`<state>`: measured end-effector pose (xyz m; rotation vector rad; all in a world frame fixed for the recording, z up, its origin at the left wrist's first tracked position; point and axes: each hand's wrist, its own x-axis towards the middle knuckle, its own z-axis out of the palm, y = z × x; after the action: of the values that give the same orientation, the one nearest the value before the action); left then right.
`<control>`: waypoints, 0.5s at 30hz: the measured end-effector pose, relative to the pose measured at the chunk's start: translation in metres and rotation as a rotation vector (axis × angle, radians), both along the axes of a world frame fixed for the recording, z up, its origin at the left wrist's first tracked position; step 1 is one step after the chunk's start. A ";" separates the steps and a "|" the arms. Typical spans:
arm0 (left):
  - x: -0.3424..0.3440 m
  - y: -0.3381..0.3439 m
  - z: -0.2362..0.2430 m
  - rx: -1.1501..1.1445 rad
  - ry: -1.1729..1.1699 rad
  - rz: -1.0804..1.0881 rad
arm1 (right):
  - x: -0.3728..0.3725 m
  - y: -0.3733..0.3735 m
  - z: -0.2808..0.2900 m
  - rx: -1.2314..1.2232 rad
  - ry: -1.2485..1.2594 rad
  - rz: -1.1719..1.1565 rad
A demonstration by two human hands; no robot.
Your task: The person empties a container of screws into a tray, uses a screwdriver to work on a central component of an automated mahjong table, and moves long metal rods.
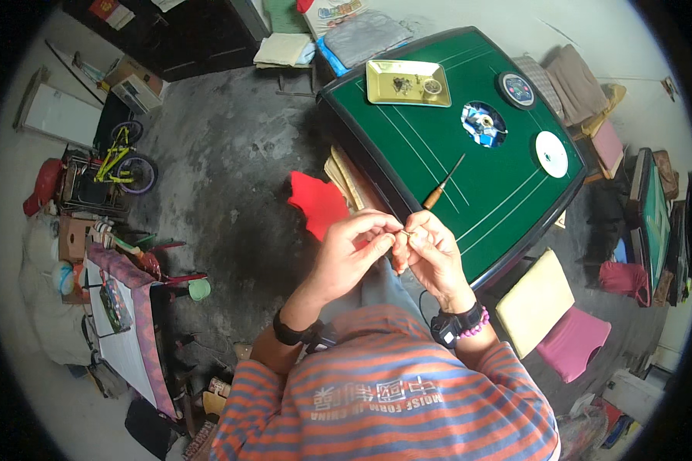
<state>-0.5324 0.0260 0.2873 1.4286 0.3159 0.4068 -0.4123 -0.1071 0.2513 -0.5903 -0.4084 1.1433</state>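
Observation:
In front of my chest, beside the near left edge of the green felt table [477, 223], my two hands meet at the fingertips. My left hand [354, 250] pinches with thumb and forefinger at a tiny, thin, brass-coloured piece [407, 233]. My right hand [438, 257] is closed on the same piece from the other side, its remaining fingers curled in. The piece is too small to name. Just beyond my right hand lies a screwdriver [434, 197] with a wooden handle, its dark shaft pointing away.
On the table stands a yellowish tray [396, 71] with small dark parts and a little round container. A round opening [484, 124] shows blue and white inside. Near it lie a dark-rimmed round unit [517, 91] and a white disc [551, 154]. Red cloth [317, 203] and chairs flank the table.

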 end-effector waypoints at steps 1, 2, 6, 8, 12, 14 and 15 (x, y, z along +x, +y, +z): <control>-0.003 0.008 -0.001 -0.003 -0.008 0.001 | -0.003 0.008 0.000 -0.003 -0.008 0.001; -0.009 0.017 -0.002 -0.038 0.001 0.007 | -0.007 0.016 -0.001 -0.023 -0.053 0.013; -0.028 0.062 -0.015 -0.124 -0.021 0.001 | -0.031 0.061 -0.013 -0.075 -0.214 -0.002; -0.040 0.091 -0.017 -0.221 -0.001 -0.016 | -0.045 0.089 -0.016 -0.092 -0.245 -0.009; -0.075 0.158 -0.038 -0.298 -0.002 0.020 | -0.085 0.160 -0.029 -0.113 -0.266 -0.058; -0.097 0.201 -0.042 -0.308 0.023 -0.017 | -0.111 0.201 -0.033 -0.159 -0.251 -0.079; -0.107 0.219 -0.047 -0.326 0.056 -0.026 | -0.124 0.219 -0.037 -0.191 -0.238 -0.086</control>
<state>-0.6389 0.2449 0.2402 1.1245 0.3898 0.2796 -0.5361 0.1120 0.2146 -0.9081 -0.4758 1.0394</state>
